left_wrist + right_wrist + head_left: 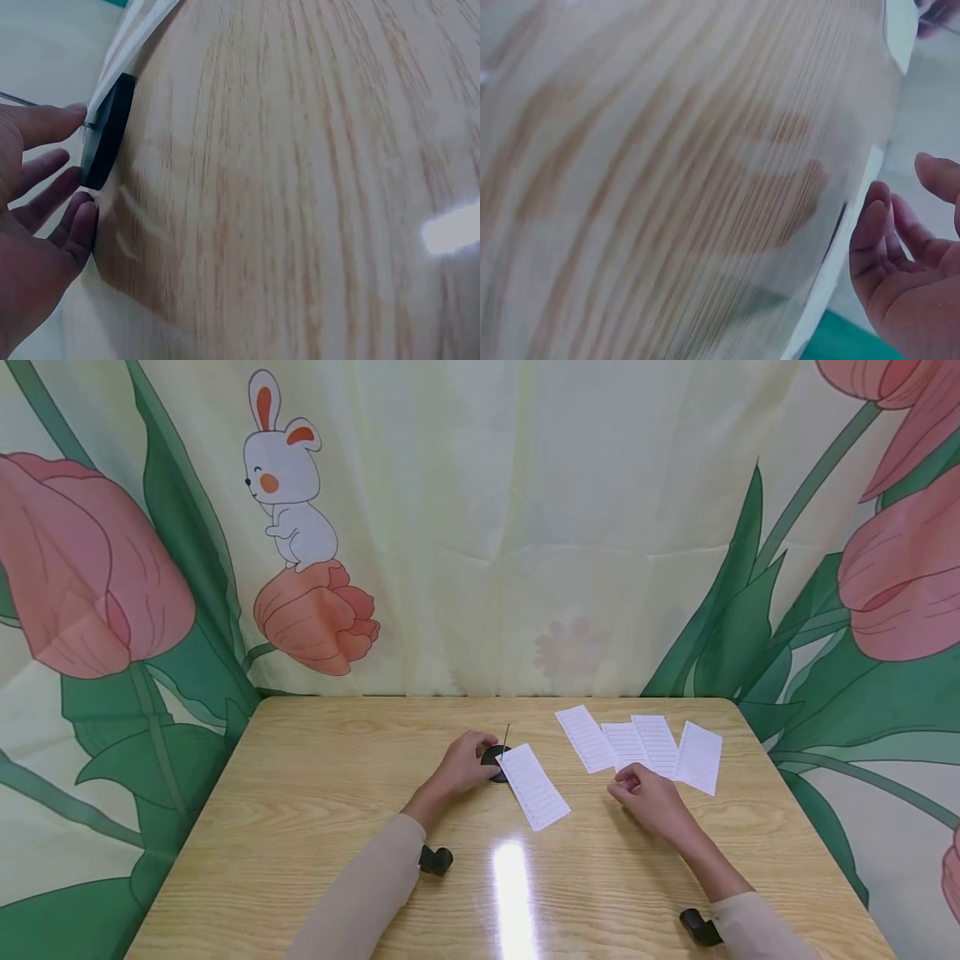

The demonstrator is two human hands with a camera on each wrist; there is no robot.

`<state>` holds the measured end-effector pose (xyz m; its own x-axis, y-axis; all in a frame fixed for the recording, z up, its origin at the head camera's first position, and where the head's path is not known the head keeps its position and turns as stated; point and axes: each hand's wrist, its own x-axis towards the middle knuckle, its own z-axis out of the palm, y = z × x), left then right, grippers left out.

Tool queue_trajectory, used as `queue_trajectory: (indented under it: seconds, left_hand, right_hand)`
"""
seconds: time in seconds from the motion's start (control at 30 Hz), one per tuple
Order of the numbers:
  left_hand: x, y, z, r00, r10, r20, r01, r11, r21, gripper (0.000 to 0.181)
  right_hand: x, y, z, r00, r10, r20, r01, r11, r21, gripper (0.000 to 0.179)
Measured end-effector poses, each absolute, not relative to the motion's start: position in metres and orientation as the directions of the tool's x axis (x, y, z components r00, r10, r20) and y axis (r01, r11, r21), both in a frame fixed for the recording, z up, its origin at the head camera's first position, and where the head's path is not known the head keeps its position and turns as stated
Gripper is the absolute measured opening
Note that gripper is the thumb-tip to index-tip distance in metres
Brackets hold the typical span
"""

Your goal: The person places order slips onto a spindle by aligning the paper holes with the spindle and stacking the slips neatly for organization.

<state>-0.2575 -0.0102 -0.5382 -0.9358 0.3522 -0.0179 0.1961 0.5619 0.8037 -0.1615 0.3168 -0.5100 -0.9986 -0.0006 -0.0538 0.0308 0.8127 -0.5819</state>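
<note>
A receipt spike with a round black base (111,139) and a thin upright metal rod (506,739) stands near the middle of the table. My left hand (465,762) holds the base's rim from the left, thumb and fingers about its edge. A printed white paper slip (534,789) lies slanted against the spike, its upper left corner at the rod; whether the rod pierces it I cannot tell. To the right, my right hand (652,797) hovers with loosely bent fingers and nothing between them. Just beyond it lie several similar slips (585,739), some overlapping.
The wooden table (337,760) ends at the back against a curtain (465,527) printed with tulips and a rabbit. Dark fittings (437,861) show by both sleeves. A bright reflection lies on the tabletop's front part.
</note>
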Motion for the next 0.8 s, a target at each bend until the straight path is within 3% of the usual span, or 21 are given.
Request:
queue_trajectory:
  seconds: [0.3, 0.8]
  left_hand:
    - [-0.256, -0.013, -0.541, -0.913, 0.408, 0.013, 0.276, 0.593, 0.756, 0.060]
    - [-0.256, -0.013, -0.544, -0.920, 0.392, -0.008, 0.261, 0.628, 0.733, 0.062]
  right_hand:
    - [-0.159, 0.356, -0.512, -0.996, 0.075, -0.056, 0.093, 0.829, -0.551, 0.037]
    - [-0.158, 0.403, -0.508, -0.952, 0.294, -0.082, 0.287, 0.768, -0.573, 0.063]
